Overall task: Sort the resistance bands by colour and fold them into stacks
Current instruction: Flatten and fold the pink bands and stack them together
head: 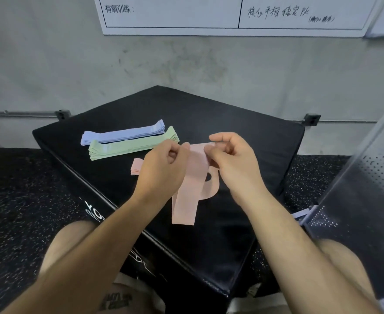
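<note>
Two stacks are looking finished: the lilac stack [123,133] and green stack [132,146] are sitting just beyond the left hand [161,168]. A small pink stack [136,167] is peeking out beside it. Left hand and right hand [231,159] are both pinching a loose pink band [193,180], which is dangling between them, probably mid-fold.

The far left of the black surface [243,132] is taken up by a lilac stack [123,133], a green stack [132,146] just beside it and a pink stack [136,166] partly hidden behind the left hand [161,168]. Both hands, left and right hand [234,162], hold a pink band [191,189] that hangs over the middle. The far right part and near corner lie bare, hemmed by a perforated metal panel [356,200] on the right and the wall [186,64] behind.
</note>
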